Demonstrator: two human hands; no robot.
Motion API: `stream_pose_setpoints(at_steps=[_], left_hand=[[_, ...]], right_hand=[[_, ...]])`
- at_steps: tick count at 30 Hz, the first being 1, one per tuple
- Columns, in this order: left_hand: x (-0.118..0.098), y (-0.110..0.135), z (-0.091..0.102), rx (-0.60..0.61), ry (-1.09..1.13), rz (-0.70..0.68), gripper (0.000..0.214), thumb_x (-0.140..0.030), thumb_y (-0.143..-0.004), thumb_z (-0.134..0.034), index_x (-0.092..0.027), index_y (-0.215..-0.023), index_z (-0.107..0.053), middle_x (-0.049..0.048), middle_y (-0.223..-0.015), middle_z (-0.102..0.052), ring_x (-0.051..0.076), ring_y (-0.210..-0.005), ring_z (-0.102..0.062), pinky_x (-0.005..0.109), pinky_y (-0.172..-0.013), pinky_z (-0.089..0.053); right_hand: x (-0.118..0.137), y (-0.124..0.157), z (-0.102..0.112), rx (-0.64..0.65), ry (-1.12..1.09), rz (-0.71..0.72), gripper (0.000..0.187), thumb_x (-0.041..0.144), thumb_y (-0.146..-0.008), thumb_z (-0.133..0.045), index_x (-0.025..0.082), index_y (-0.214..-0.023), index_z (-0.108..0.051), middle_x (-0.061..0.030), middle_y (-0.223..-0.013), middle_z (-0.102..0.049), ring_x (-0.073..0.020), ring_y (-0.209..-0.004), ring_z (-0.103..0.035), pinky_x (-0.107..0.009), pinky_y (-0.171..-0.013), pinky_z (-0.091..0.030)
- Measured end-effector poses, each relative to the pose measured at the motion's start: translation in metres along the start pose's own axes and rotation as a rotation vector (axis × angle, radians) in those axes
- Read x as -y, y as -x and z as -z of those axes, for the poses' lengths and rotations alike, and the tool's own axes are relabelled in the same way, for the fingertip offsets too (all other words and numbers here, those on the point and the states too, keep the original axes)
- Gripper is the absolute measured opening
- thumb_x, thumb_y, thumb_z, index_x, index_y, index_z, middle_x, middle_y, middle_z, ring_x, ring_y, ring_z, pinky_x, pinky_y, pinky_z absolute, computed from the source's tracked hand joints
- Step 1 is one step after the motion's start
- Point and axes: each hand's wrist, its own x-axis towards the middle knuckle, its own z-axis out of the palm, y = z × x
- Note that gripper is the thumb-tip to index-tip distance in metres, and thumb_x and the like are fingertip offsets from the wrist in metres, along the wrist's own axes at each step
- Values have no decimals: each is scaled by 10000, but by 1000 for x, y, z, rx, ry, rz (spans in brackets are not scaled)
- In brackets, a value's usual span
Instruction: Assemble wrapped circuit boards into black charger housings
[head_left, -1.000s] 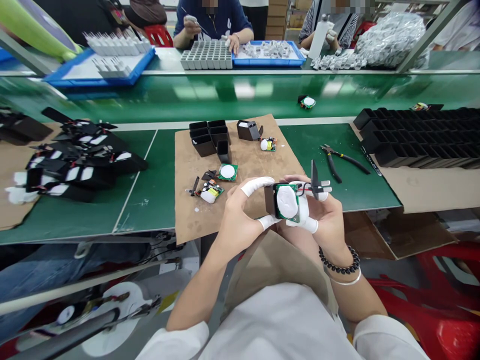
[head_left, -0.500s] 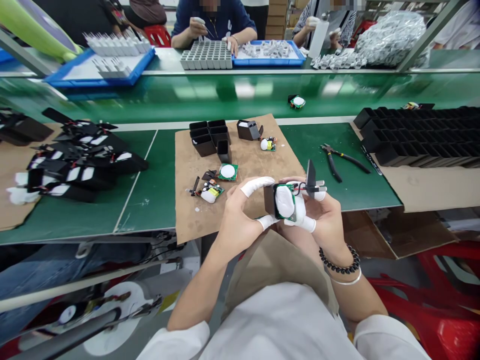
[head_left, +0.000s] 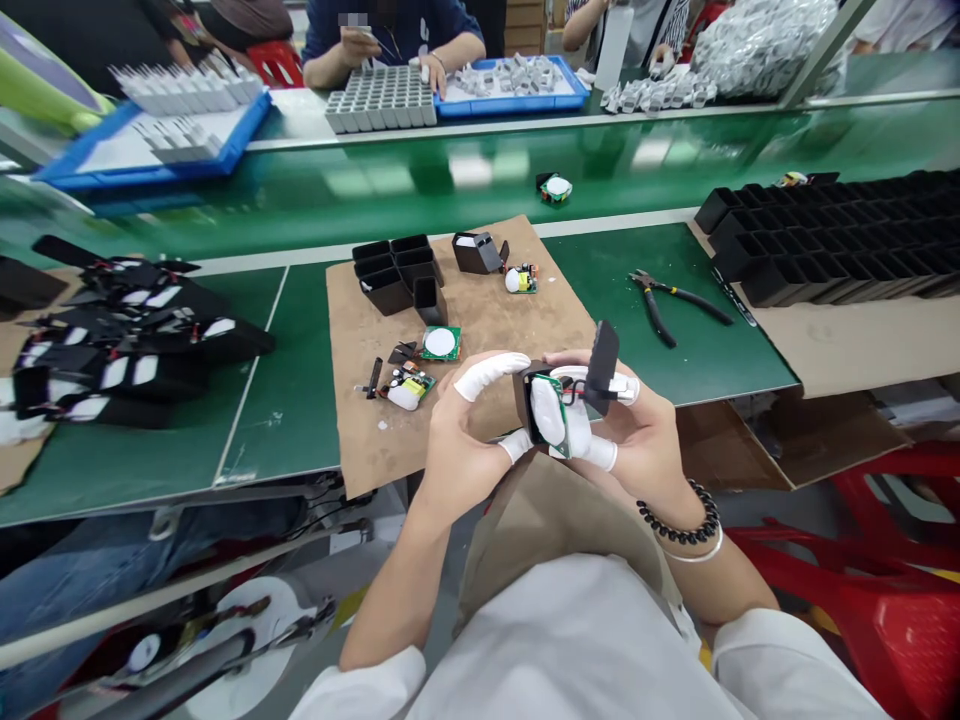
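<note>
My left hand (head_left: 466, 435), with white finger cots on thumb and forefinger, grips a small black plastic case (head_left: 523, 402) lying on its side, its mouth turned right. My right hand (head_left: 649, 430), also in finger cots, holds a green circuit board with a white pad (head_left: 549, 412), partly inside the case's mouth. A black end plate (head_left: 602, 365) hangs on short wires from the board, by my right fingers. On the brown cardboard mat (head_left: 480, 325) beyond lie loose circuit boards (head_left: 441, 343) and several upright black cases (head_left: 386, 290).
Pliers (head_left: 656, 300) lie right of the mat. Rows of black cases (head_left: 832, 240) stand at the right; filled cases (head_left: 142, 340) are piled at the left. One board (head_left: 555, 188) lies on the green belt (head_left: 337, 200). Co-workers sit across, behind blue trays (head_left: 517, 103).
The board has turned and sits more edge-on and deeper in the case's mouth. The black end plate has tilted. The whole view has shifted slightly.
</note>
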Motion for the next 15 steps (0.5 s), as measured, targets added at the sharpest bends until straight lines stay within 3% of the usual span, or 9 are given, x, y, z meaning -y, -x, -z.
stream_pose_setpoints(at_steps=[3,8,11,15], left_hand=[[2,1,-1,-1,-16,30,477,-194,-722,-836,-224,-1183,-719,90,-1261,-739,285,-1237,-666,420,-1102,-508],[19,2,-3,38,4,175,549,-237,-666,-888,-223,-1194,-738,105,-1283,-739,313,-1259,-653,477,-1164,-467],[33,3,-6,121,200,317,683,-351,-590,-955,-215,-1222,-733,124,-1288,-744,327,-1237,-677,487,-1137,-504],[40,4,-4,239,495,470,804,-501,-446,-1006,-212,-1157,-766,117,-1148,-788,340,-1128,-734,482,-1034,-583]], right_hand=[[-4,1,0,-2,20,23,418,402,-736,-946,270,-1098,-782,-91,-1260,-757,-308,-1210,-703,-457,-1026,-611],[-8,2,3,61,202,-80,466,390,-794,-901,279,-1223,-755,-101,-1366,-712,-308,-1283,-674,-465,-1075,-591],[-3,0,11,170,288,-120,576,369,-782,-905,290,-1318,-709,-111,-1425,-681,-317,-1351,-636,-477,-1120,-561],[4,-14,28,49,216,-95,455,374,-793,-896,265,-1195,-713,-108,-1497,-630,-293,-1418,-583,-446,-1135,-550]])
